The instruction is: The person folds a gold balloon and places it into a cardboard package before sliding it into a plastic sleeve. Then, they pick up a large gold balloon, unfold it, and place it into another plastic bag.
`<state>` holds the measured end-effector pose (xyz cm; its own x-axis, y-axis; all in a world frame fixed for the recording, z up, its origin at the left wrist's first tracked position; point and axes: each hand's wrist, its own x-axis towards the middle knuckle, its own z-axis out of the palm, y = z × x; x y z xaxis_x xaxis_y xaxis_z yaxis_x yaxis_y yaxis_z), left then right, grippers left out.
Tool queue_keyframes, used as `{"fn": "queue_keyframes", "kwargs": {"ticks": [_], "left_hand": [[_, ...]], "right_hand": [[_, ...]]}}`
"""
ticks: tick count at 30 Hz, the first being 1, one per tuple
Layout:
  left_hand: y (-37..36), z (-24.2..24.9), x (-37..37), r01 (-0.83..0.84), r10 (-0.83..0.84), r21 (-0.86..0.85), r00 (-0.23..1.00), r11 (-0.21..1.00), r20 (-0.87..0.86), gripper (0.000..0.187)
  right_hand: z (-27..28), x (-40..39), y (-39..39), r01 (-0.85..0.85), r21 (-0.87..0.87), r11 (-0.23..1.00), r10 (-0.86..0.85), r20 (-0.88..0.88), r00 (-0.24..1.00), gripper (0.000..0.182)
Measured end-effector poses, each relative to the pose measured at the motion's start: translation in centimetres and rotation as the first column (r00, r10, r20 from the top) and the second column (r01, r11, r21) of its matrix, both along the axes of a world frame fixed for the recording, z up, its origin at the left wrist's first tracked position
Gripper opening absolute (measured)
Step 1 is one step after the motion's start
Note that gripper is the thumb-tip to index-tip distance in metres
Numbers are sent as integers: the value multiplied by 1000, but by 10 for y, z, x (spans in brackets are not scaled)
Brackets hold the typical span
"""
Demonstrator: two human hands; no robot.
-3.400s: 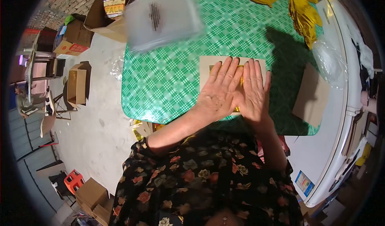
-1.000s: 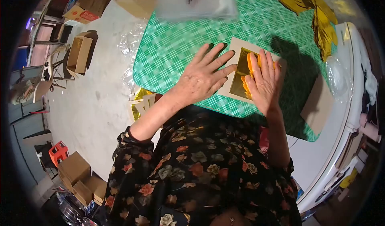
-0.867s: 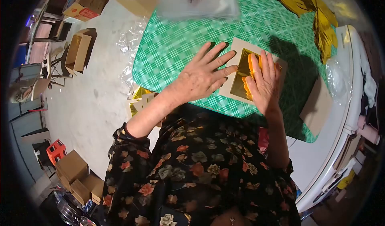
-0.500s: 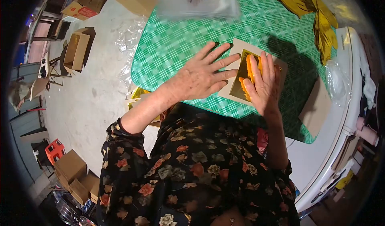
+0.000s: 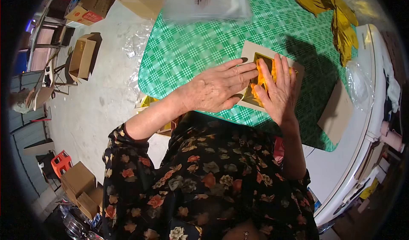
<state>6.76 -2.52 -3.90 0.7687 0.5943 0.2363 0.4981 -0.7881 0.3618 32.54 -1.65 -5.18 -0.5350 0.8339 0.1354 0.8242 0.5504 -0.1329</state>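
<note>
An orange, crumpled-looking piece (image 5: 258, 92) lies on a gold sheet (image 5: 248, 96), which rests on a pale card (image 5: 251, 48) on the green checked tablecloth. My right hand (image 5: 279, 91) lies flat over the orange piece, fingers stretched out and pointing away from me. From the left, my left hand (image 5: 217, 86) reaches in with extended fingers, its fingertips over the gold sheet's left side and close beside the orange piece. Part of the orange piece and gold sheet is hidden under my hands.
Clear plastic sheets (image 5: 230, 3) lie at the table's far edge. Gold foil (image 5: 343, 31) is at the far right, near a clear plastic bag (image 5: 359, 84). Another pale card (image 5: 336, 112) lies right. Cardboard boxes (image 5: 83, 54) stand on the floor at left.
My left hand has turned and moved slightly right and down, its fingers closer together and now over the gold sheet. My right hand stays over the orange piece.
</note>
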Motion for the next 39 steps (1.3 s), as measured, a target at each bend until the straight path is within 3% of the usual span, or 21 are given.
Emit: {"fn": "queue_keyframes", "kwargs": {"ticks": [8, 14, 18, 22, 25, 28, 34, 37, 39], "left_hand": [[10, -5, -5, 103, -94, -61, 986, 993, 136, 57], [16, -1, -5, 104, -82, -121, 980, 987, 179, 40], [17, -8, 11, -153, 142, 21, 950, 988, 280, 38], [17, -11, 34, -383, 382, -73, 848, 921, 367, 45], [19, -6, 45, -439, 469, -165, 818, 883, 333, 51], [16, -3, 45, -405, 427, -135, 863, 904, 269, 55], [18, -7, 60, -473, 478, -81, 842, 877, 251, 59], [21, -2, 91, -340, 346, -124, 737, 932, 581, 64], [18, -8, 99, -278, 408, -308, 741, 910, 534, 71]], "right_hand": [[8, -4, 0, 5, 15, 1000, -5, 14, 1000, 63], [7, -4, -1, 3, 36, 999, -3, -13, 1000, 68], [9, -3, -1, 0, 17, 1000, 0, -7, 1000, 74], [10, -4, -2, 15, -7, 1000, -15, -22, 1000, 80], [12, -5, -2, 23, -42, 999, -24, -30, 999, 85], [9, -2, -1, 18, -62, 998, -20, -30, 999, 89], [5, -1, -2, 25, -54, 998, -27, -29, 999, 92], [1, 0, 0, 25, -68, 997, -25, 9, 1000, 97], [3, -3, 1, 25, -88, 996, -28, -25, 999, 101]]}}
